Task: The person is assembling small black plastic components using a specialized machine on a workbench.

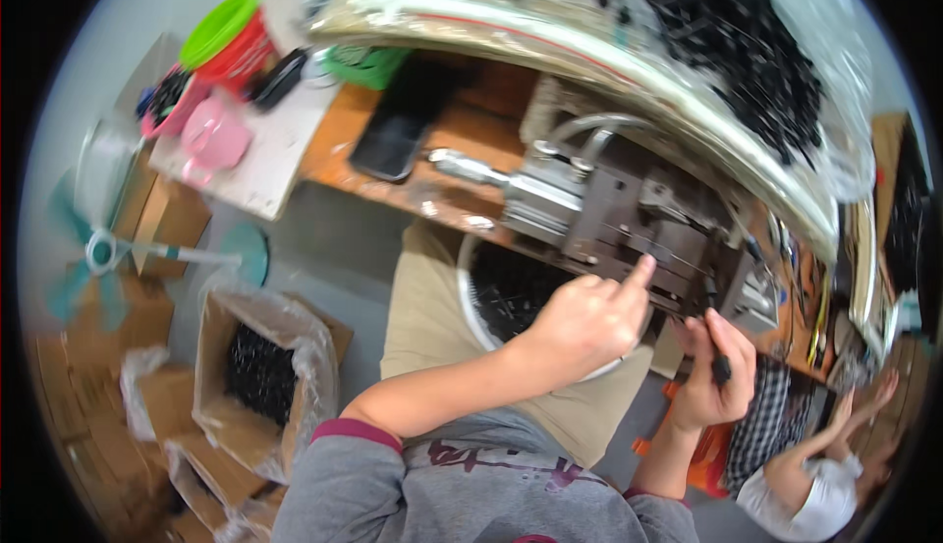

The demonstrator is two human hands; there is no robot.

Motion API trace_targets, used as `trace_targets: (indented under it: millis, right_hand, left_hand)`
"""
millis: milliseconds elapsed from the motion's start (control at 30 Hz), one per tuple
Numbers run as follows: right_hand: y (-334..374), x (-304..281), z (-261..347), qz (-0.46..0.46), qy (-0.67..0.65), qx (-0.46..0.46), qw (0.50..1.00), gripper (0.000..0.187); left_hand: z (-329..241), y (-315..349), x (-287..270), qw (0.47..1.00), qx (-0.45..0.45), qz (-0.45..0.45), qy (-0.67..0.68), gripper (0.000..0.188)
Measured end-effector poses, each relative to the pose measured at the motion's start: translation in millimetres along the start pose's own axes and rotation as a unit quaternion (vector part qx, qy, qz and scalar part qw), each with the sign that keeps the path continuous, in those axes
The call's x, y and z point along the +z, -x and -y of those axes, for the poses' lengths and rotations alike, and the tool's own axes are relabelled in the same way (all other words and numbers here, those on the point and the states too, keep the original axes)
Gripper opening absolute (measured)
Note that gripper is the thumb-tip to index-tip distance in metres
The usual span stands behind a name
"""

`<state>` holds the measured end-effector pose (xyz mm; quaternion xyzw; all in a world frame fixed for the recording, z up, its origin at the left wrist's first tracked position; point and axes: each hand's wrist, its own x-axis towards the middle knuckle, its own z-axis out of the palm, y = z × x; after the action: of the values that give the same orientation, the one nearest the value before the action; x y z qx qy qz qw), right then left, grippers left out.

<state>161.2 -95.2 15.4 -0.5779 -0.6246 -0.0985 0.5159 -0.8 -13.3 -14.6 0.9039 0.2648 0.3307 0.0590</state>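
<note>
My left hand [592, 319] reaches over a dark metal fixture [629, 211] on the bench. Its index finger is stretched out at the fixture's front part, with the other fingers curled; no object shows in it. A thin rod-like piece [643, 245] lies across the fixture just beyond that fingertip. To the right, my right hand [715, 376] pinches a slim black part [722, 368] between thumb and fingers. The part's upper end stands beside the fixture's right side; its exact kind is unclear. A silver pneumatic cylinder [542, 207] is joined to the fixture's left.
A white tub [468, 292] of black pieces sits between my knees. Above the fixture, a large tray [462, 24] holds a heap of black parts [722, 42]. A phone [398, 130] lies on the bench. At left are lined cartons [221, 386] and a fan [101, 250]; another person [801, 494] sits at right.
</note>
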Motion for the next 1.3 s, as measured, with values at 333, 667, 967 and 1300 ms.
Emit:
trace_targets:
  millis: [333, 667, 967, 1300]
  right_hand:
    - [0.2, -9.3, -4.9, -0.012, 0.029, -0.077, 0.997, 0.035]
    - [3.4, -3.8, -18.6, 0.036, 0.113, -0.181, 0.976, 0.036]
    - [0.6, 8.7, -12.8, -0.032, 0.075, -0.086, 0.993, 0.031]
    - [6.6, -6.1, -9.2, -0.008, -0.059, 0.031, 0.998, 0.031]
  left_hand:
    - [1.9, -14.9, -11.0, 0.999, 0.003, 0.049, 0.005, 0.022]
    - [-3.4, -18.5, -29.0, 0.942, -0.047, 0.023, 0.331, 0.036]
    - [-8.9, -14.6, -41.5, 0.975, -0.04, -0.002, 0.221, 0.036]
    - [0.5, -14.3, -6.2, 0.998, -0.014, 0.044, 0.03, 0.026]
